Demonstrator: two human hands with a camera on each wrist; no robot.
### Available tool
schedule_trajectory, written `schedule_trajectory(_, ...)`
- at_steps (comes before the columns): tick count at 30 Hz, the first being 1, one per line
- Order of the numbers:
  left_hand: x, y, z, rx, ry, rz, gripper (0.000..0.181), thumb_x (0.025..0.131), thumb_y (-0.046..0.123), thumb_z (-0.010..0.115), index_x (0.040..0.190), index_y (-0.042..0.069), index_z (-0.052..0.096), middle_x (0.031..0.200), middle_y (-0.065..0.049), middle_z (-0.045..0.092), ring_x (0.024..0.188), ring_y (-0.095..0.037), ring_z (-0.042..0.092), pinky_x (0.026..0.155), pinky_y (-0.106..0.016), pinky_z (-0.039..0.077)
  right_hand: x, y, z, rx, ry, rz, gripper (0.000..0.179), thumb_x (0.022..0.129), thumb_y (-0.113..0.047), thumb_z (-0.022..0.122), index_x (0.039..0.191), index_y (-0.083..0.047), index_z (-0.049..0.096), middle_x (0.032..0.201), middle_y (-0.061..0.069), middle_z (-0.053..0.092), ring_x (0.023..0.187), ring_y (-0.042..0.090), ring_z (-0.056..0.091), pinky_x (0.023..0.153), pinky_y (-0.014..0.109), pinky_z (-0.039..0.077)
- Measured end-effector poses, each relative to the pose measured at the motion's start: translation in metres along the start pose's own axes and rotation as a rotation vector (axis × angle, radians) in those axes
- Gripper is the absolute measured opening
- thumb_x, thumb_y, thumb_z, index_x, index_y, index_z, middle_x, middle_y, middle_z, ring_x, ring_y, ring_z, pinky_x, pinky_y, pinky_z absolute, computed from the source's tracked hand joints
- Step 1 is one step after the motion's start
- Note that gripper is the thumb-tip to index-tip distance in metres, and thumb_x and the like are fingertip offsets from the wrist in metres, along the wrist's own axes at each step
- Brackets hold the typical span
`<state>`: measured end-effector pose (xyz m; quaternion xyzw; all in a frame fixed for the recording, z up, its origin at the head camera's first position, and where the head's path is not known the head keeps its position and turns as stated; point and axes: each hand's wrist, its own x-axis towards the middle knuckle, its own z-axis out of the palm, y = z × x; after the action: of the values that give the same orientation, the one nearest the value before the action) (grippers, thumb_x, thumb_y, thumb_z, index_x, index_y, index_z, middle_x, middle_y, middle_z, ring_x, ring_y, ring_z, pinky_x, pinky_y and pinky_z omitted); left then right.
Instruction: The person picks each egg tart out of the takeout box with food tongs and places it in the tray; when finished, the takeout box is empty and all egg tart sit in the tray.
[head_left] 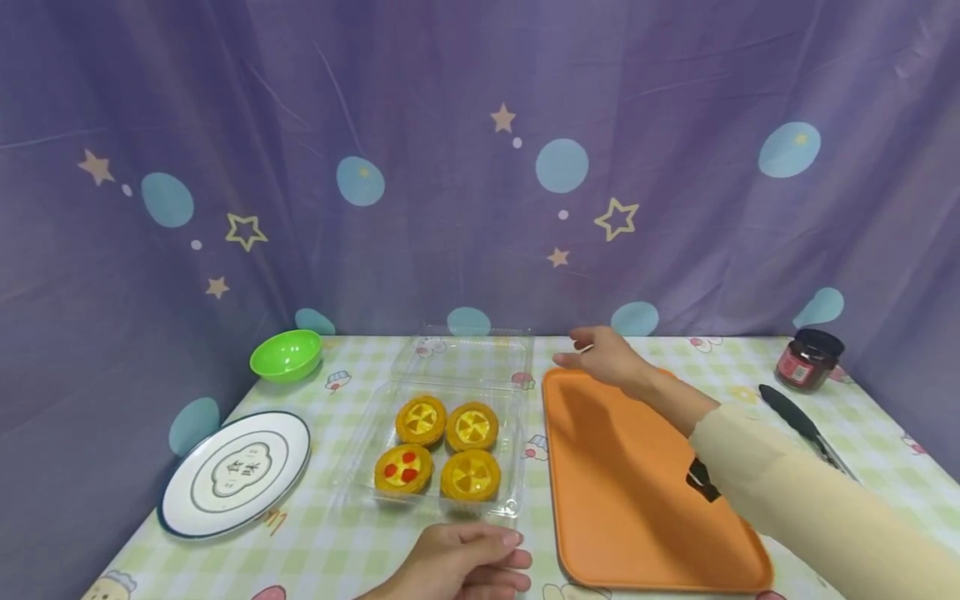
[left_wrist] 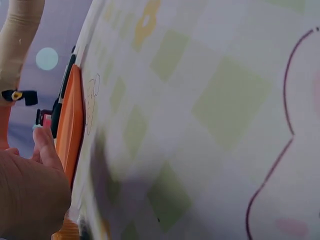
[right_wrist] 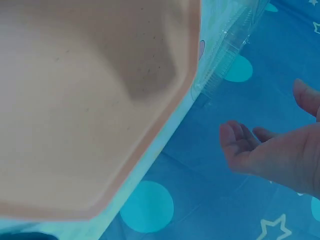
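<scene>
Head view shows me left hand [head_left: 457, 562] and right hand [head_left: 606, 358] empty, fingers loosely parted, near the clear plastic clamshell box [head_left: 513, 446] at centre-left; snagging its flimsy open lid [head_left: 465, 360] could spill the round golden tarts [head_left: 472, 427].

- bare left hand [head_left: 459, 567]: low, fingers loosely curled, thumb uppermost
- bare right hand [head_left: 603, 357]: farther forward, thumb apart from fingers
- cream-sleeved right arm [head_left: 810, 492]: outstretched, angled leftward

Four tarts [head_left: 421, 420]; two hands [head_left: 609, 358]; one each: container [head_left: 513, 454], tray [head_left: 630, 508], plate [head_left: 238, 475], bowl [head_left: 287, 357], jar [head_left: 808, 360], utensil [head_left: 789, 411]
</scene>
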<state>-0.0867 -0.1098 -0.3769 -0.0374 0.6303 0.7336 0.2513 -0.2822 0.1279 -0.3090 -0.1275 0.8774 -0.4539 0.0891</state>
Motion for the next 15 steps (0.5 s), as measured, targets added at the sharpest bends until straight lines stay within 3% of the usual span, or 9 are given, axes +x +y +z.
schedule_trajectory(8,-0.008,0.020,-0.015,-0.019,-0.025,0.064,0.043,0.093,0.025,0.065,0.120,-0.008,0.060,0.100,-0.016,0.071,0.084,-0.022,0.071,0.077,-0.030,0.059,-0.034,0.008,-0.021,-0.101,0.098,-0.081,0.075,0.088,-0.034,0.070,0.146,0.000,0.038,0.139,0.024,0.045,0.122,0.040,0.045,0.095,0.050,0.046)
schedule_trajectory(11,-0.010,0.032,-0.026,-0.024,0.008,0.114,0.042,0.093,0.025,0.065,0.120,-0.008,0.059,0.103,-0.016,0.071,0.085,-0.021,0.071,0.078,-0.030,0.059,-0.051,0.016,-0.032,-0.140,0.132,-0.111,0.077,0.087,-0.038,0.071,0.146,-0.001,0.038,0.139,0.022,0.045,0.123,0.040,0.044,0.094,0.052,0.046)
schedule_trajectory(15,-0.012,0.046,-0.043,-0.020,0.100,0.171,0.044,0.093,0.024,0.066,0.123,-0.007,0.057,0.104,-0.014,0.071,0.088,-0.021,0.070,0.081,-0.030,0.058,-0.069,0.027,-0.045,-0.182,0.168,-0.126,0.078,0.087,-0.040,0.070,0.145,0.000,0.038,0.141,0.023,0.044,0.125,0.042,0.042,0.093,0.056,0.045)
